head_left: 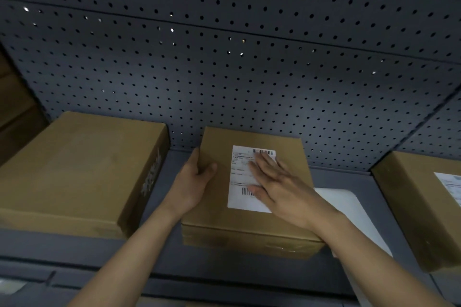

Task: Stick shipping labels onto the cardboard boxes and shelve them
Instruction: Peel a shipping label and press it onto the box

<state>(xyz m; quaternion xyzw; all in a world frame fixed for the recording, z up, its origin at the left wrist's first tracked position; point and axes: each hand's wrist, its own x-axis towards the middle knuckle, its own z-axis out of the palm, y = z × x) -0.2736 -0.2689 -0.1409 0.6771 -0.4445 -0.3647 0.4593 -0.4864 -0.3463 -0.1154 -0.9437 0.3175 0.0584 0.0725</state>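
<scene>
A brown cardboard box [214, 217] lies flat on the grey shelf [164, 182], in the middle of the view. A white shipping label [239, 182] with barcodes sits on its top face. My right hand [277, 182] lies flat on the label with straight, spread fingers, covering its right part. My left hand [193, 182] grips the box's left edge, thumb on top and fingers curled down the side.
A larger brown box [74, 169] lies on the shelf to the left. Another labelled box [421, 207] stands at the right edge. A white sheet [349, 209] lies on the shelf beside the middle box. A dark perforated panel [249, 57] backs the shelf.
</scene>
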